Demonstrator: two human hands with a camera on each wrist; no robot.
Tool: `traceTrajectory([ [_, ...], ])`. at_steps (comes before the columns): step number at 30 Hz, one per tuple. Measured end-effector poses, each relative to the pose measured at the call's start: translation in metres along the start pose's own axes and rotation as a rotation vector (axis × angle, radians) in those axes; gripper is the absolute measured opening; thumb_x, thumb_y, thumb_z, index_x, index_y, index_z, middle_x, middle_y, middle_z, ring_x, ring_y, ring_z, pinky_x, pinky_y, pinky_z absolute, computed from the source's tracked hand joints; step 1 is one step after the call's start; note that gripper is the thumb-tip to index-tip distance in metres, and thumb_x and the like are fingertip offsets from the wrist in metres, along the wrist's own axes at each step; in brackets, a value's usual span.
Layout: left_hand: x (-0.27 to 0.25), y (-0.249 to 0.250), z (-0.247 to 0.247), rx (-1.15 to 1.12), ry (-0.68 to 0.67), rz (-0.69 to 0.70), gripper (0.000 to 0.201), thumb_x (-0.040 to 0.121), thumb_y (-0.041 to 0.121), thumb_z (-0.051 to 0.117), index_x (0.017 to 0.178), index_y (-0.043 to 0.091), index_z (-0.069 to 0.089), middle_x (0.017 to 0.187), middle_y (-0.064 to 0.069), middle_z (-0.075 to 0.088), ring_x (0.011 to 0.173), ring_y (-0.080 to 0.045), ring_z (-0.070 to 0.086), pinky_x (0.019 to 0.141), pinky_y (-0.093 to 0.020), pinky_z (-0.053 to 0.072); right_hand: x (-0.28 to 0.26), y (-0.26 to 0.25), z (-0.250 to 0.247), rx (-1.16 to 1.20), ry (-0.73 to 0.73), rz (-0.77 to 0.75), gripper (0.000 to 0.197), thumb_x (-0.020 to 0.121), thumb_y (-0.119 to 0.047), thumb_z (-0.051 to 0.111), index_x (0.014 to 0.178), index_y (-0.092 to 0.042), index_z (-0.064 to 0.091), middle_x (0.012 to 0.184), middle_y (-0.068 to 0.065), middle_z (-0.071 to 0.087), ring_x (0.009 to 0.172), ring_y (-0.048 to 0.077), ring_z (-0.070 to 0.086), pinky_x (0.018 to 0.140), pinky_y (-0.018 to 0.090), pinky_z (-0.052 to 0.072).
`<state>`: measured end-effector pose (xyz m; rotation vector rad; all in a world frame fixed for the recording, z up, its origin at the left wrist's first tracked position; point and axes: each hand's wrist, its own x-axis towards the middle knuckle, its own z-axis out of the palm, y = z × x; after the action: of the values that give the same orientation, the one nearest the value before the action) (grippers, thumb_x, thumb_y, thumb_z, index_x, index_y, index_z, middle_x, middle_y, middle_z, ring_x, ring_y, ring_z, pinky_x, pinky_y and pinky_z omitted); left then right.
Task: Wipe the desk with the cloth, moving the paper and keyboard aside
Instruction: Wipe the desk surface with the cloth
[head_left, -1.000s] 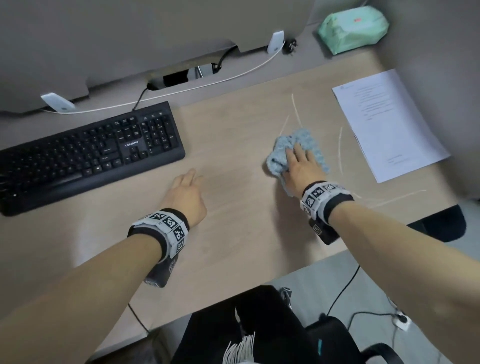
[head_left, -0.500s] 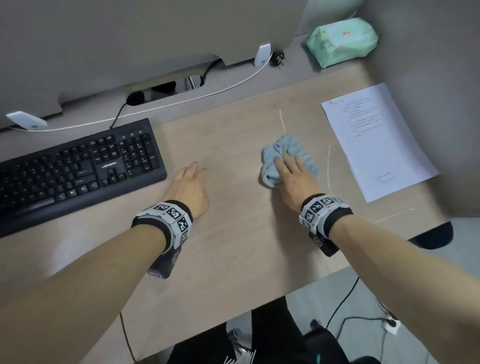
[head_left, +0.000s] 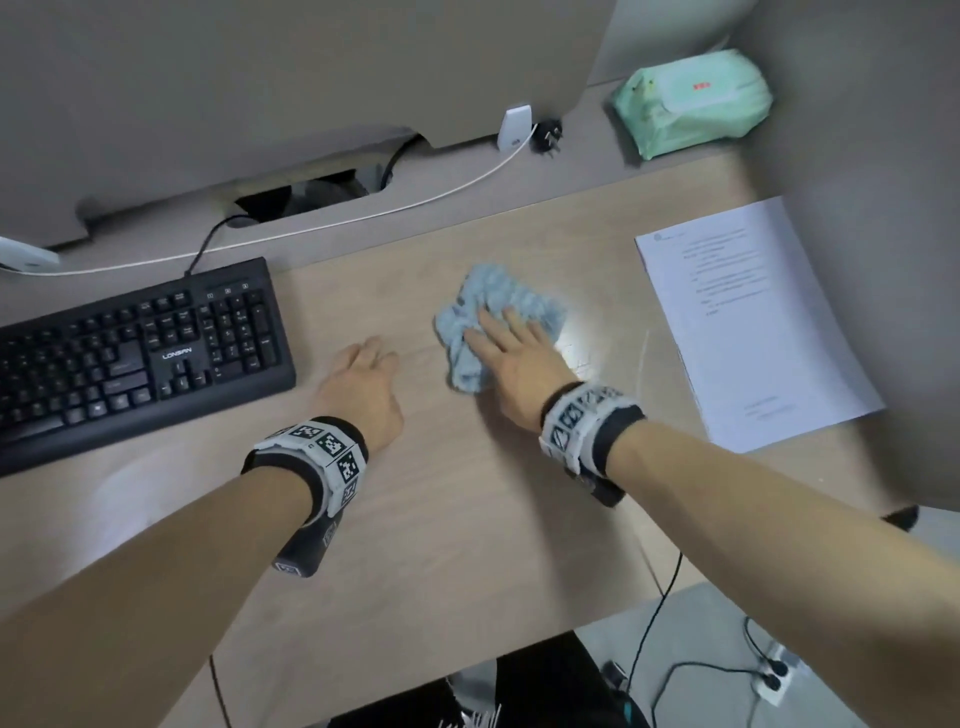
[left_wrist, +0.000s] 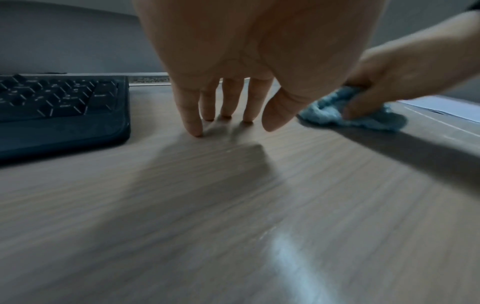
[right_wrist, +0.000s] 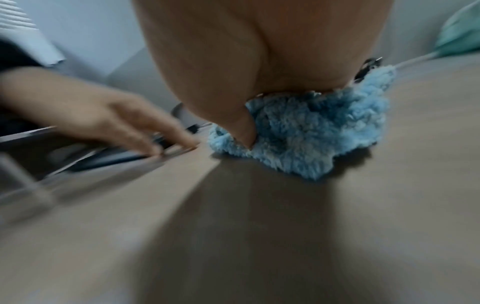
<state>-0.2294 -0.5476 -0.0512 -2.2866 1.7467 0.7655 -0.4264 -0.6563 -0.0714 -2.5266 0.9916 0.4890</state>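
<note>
A crumpled light-blue cloth (head_left: 498, 301) (left_wrist: 327, 113) (right_wrist: 311, 139) lies mid-desk on the wooden desk (head_left: 467, 519). My right hand (head_left: 498, 332) presses flat on it, fingers spread and straight; the thumb (right_wrist: 246, 139) digs into its left side. My left hand (head_left: 374, 358) (left_wrist: 228, 121) rests its fingertips on the bare wood just left of the cloth, holding nothing. The black keyboard (head_left: 130, 353) (left_wrist: 52, 107) sits at the left, a short gap from the left hand. The printed paper (head_left: 753, 322) lies at the right edge, apart from the cloth.
A green wipes pack (head_left: 691, 104) sits at the back right corner. A white cable (head_left: 363, 218), a white charger (head_left: 514, 127) and a black plug (head_left: 545, 136) lie along the grey back ledge. Below the desk's front edge are floor cables and a power strip (head_left: 774, 680).
My right hand has slid the cloth leftward, away from the paper and closer to my left hand. The left hand stays by the keyboard. The white streaks near the cloth have mostly gone.
</note>
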Motion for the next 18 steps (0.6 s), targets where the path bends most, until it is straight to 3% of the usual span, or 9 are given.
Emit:
traceTrajectory([
  [3, 0.003, -0.005, -0.004, 0.004, -0.04, 0.012, 0.059, 0.086, 0.013, 0.048, 0.144, 0.014, 0.04, 0.159, -0.009, 0.024, 0.143, -0.032, 0.024, 0.117, -0.039, 0.027, -0.017, 0.033, 0.003, 0.009, 0.001, -0.067, 0.078, 0.09, -0.014, 0.055, 0.157, -0.024, 0.016, 0.165, 0.003, 0.006, 0.151, 0.031, 0.006, 0.122, 0.05, 0.011],
  [7, 0.003, -0.007, -0.007, 0.035, -0.08, 0.016, 0.058, 0.089, 0.013, 0.045, 0.147, 0.016, 0.035, 0.16, -0.006, 0.021, 0.143, -0.031, 0.022, 0.117, -0.036, 0.024, 0.014, 0.076, -0.017, 0.092, 0.09, 0.159, 0.062, 0.099, -0.03, 0.046, 0.155, -0.025, 0.021, 0.165, 0.003, 0.011, 0.151, 0.033, 0.007, 0.121, 0.052, 0.016],
  [9, 0.003, -0.006, -0.006, 0.047, -0.069, 0.023, 0.057, 0.09, 0.014, 0.044, 0.146, 0.016, 0.035, 0.16, -0.006, 0.02, 0.143, -0.031, 0.023, 0.116, -0.036, 0.024, 0.033, 0.066, -0.021, 0.11, 0.097, 0.231, 0.062, 0.098, -0.032, 0.047, 0.153, -0.023, 0.022, 0.165, 0.006, 0.011, 0.15, 0.037, 0.008, 0.119, 0.054, 0.018],
  [11, 0.002, -0.006, -0.005, 0.035, -0.07, 0.011, 0.058, 0.089, 0.013, 0.045, 0.146, 0.015, 0.035, 0.16, -0.006, 0.021, 0.143, -0.031, 0.022, 0.117, -0.037, 0.024, 0.034, 0.039, -0.019, 0.071, 0.054, 0.191, 0.068, 0.094, -0.027, 0.052, 0.154, -0.021, 0.02, 0.165, 0.008, 0.006, 0.15, 0.04, 0.006, 0.12, 0.055, 0.015],
  [15, 0.003, -0.004, -0.006, 0.031, -0.097, 0.0, 0.059, 0.086, 0.013, 0.047, 0.144, 0.015, 0.036, 0.159, -0.008, 0.021, 0.142, -0.033, 0.022, 0.116, -0.04, 0.026, -0.017, -0.008, 0.015, 0.019, -0.012, -0.025, 0.085, 0.085, -0.014, 0.057, 0.157, -0.022, 0.012, 0.165, 0.005, -0.004, 0.151, 0.032, -0.004, 0.122, 0.05, 0.003],
  [18, 0.005, -0.001, -0.006, 0.034, -0.084, -0.017, 0.052, 0.085, 0.015, 0.049, 0.136, 0.013, 0.042, 0.15, -0.01, 0.03, 0.133, -0.036, 0.029, 0.108, -0.042, 0.032, -0.058, 0.004, 0.041, 0.075, 0.057, 0.07, 0.082, 0.089, -0.017, 0.058, 0.157, -0.023, 0.012, 0.166, 0.003, -0.001, 0.152, 0.03, -0.003, 0.122, 0.05, 0.007],
])
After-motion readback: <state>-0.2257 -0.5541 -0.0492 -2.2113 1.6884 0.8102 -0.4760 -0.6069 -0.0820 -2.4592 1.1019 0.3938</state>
